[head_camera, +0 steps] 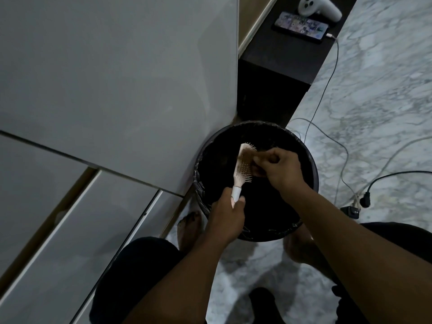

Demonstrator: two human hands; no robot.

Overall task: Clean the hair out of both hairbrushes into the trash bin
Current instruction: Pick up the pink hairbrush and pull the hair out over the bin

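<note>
Because the inside of the trash bin [219, 157] is black and unlit, its contents cannot be made out; only the crinkled dark liner folded over the rim is readable. Any hair on the hairbrush [244, 163] is likewise too fine to distinguish. The brush is held above the bin opening, head up and away from the person, bristle face turned to the right. The lower end of its pale handle is hidden inside the left hand [228, 218], which is closed in a fist around it. The right hand [278, 169] is curled, thumb and fingers pinching at the bristles; the fingertips are partly hidden, so what they pinch cannot be told. The bin stands on the marble floor [374, 90], against the corner of a white cabinet [117, 66]. Beyond it, a lit phone [301, 25] lies on a dark shelf [280, 57] with a cable [336, 66] plugged in, beside a white device [320, 7] cut off by the top edge.
</note>
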